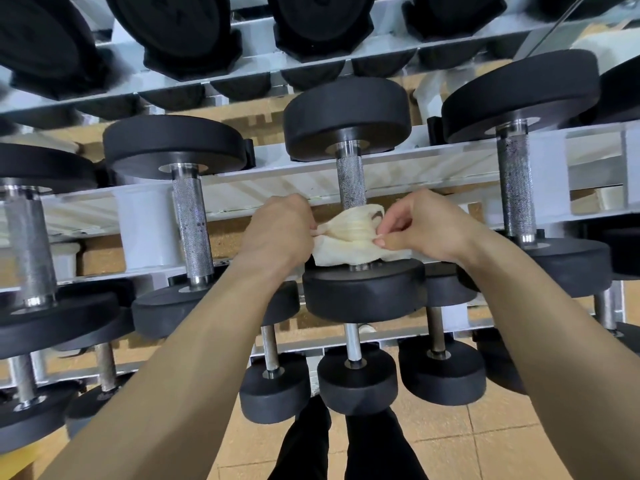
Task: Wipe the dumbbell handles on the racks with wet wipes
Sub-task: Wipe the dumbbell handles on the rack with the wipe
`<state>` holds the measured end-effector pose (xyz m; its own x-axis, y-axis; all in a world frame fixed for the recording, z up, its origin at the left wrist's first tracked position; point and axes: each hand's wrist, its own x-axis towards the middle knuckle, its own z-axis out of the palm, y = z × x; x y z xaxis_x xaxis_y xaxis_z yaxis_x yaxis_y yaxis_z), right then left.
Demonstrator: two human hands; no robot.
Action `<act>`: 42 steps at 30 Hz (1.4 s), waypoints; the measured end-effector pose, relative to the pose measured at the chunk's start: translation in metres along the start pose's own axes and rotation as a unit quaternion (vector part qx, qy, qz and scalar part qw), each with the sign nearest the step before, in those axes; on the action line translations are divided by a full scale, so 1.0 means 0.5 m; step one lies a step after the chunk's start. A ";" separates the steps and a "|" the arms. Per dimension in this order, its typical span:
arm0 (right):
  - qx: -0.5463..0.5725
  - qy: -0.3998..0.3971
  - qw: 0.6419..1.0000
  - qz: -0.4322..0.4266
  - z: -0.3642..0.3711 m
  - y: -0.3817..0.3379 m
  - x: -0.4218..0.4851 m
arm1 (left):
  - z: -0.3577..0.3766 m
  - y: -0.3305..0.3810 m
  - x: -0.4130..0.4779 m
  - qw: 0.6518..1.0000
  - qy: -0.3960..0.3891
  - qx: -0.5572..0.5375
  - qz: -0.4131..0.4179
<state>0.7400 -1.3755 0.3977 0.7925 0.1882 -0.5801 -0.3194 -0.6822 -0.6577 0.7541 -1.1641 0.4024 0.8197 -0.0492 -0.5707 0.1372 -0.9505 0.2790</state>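
A white wet wipe (349,237) is bunched around the lower end of a knurled steel handle (349,180) on the middle rack's centre dumbbell. My left hand (280,233) pinches the wipe's left side. My right hand (426,226) pinches its right edge between thumb and fingers. The wipe hides the handle's lower part just above the near black head (363,289). The far head (346,116) sits above on the white rail.
Neighbouring dumbbells stand left (192,226) and right (516,188) on the same white rack rail (277,174). Smaller dumbbells (356,375) fill the lower tier, larger ones (190,29) the tier above. Tan floor tiles (485,445) and my dark trousers (346,445) lie below.
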 end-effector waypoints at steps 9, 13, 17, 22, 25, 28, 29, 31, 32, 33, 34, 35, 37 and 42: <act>-0.169 0.023 0.985 -0.003 0.021 -0.016 0.049 | -0.032 -0.011 -0.024 0.991 -0.096 0.040 0.083; -0.085 -0.017 0.996 -0.020 -0.010 -0.020 0.010 | -0.017 0.003 0.009 0.996 -0.019 0.071 0.060; -0.100 0.007 0.995 -0.024 -0.007 -0.009 0.008 | -0.020 0.001 0.019 0.997 0.015 0.054 0.050; -0.110 0.119 0.986 0.032 0.020 0.027 0.048 | -0.040 -0.012 -0.008 0.987 -0.048 -0.118 0.094; -0.042 0.166 0.985 0.014 0.013 0.017 0.035 | -0.014 -0.018 0.013 0.992 -0.008 -0.124 0.034; 0.009 0.192 0.981 -0.019 0.008 -0.001 0.017 | 0.007 0.002 0.040 0.988 0.055 -0.138 -0.033; 0.004 0.195 0.981 -0.020 0.011 -0.001 0.018 | 0.009 0.013 0.046 0.987 0.067 -0.141 -0.038; -0.018 0.197 0.980 -0.002 0.025 0.007 0.030 | 0.000 0.034 0.048 0.981 0.073 -0.175 -0.041; -0.024 0.199 0.980 0.014 0.032 0.013 0.038 | -0.007 0.040 0.045 0.972 0.069 -0.221 -0.039; -0.024 0.202 0.979 0.031 0.037 0.018 0.045 | -0.013 0.039 0.043 0.957 0.060 -0.282 -0.035; -0.022 0.204 0.978 0.044 0.040 0.019 0.049 | -0.017 0.033 0.040 0.939 0.050 -0.339 -0.036; -0.018 0.210 0.976 0.050 0.040 0.018 0.052 | -0.016 0.024 0.037 0.922 0.041 -0.383 -0.043; 0.005 0.237 0.971 0.030 0.031 0.006 0.054 | 0.000 0.006 0.043 0.913 0.044 -0.397 -0.075; 0.085 0.267 0.960 -0.014 0.022 -0.029 0.054 | 0.037 0.010 0.076 0.919 0.120 -0.344 -0.153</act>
<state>0.7603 -1.3527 0.3865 0.9408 -0.2155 -0.2618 -0.3384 -0.5489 -0.7643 0.7758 -1.1763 0.3678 0.7716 0.3368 -0.5395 0.6333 -0.4860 0.6023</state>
